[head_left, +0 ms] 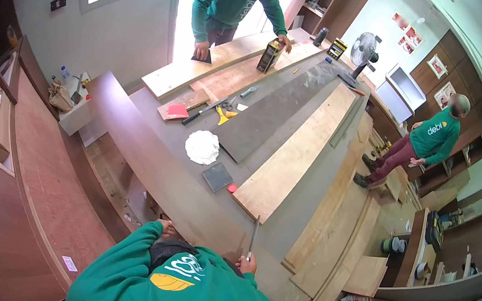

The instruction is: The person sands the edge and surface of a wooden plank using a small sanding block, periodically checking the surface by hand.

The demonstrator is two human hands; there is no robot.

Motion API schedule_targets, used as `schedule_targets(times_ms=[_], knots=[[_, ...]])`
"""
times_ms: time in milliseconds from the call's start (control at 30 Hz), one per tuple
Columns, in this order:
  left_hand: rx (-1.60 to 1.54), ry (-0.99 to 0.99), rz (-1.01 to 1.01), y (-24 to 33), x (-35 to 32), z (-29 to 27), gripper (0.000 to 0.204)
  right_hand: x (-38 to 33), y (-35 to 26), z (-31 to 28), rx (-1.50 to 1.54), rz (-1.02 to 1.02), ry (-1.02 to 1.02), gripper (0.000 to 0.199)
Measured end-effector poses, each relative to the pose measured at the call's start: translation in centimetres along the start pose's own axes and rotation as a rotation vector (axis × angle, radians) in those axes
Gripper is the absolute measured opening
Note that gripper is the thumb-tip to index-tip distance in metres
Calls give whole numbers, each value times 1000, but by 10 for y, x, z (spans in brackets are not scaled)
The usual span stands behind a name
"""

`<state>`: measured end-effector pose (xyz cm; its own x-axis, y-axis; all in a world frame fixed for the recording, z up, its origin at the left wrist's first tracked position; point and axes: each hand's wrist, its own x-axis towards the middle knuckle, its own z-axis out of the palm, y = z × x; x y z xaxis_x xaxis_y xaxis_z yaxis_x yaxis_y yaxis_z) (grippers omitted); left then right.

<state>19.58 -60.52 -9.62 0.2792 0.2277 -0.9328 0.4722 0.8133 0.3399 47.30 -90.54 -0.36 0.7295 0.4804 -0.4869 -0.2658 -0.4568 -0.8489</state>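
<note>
My right hand is closed round the lower end of a slim, grey, rod-like tool, which points up over the near end of the table. Its exact kind is too small to make out. Curled fingers show on my left hand, beside the near edge of a long brown board; whatever they may hold is hidden. Beyond my hands lie a pale wood plank, a dark square pad, a small red lid and a crumpled white cloth.
Across the table, a person in green presses a dark block on a plank and touches a rectangular can. Another person stands at right. A fan, yellow-handled tool, dark panel and floor planks lie around.
</note>
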Motion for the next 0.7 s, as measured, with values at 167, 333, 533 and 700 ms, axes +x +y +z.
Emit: schedule_targets(times_ms=[167,333,533,700], knots=[[49,3,-5,4,-20,15,33,-4,3,-7,-24,-5,32,36],[34,-3,13,0,-18,5,34,-11,-1,1,-11,-12,29,28],[33,-15,29,-5,-9,-1,36,-15,-3,4,12,-3,12,25],[82,-25,36,1,-11,4,37,-7,12,-3,-31,-18,5,42]])
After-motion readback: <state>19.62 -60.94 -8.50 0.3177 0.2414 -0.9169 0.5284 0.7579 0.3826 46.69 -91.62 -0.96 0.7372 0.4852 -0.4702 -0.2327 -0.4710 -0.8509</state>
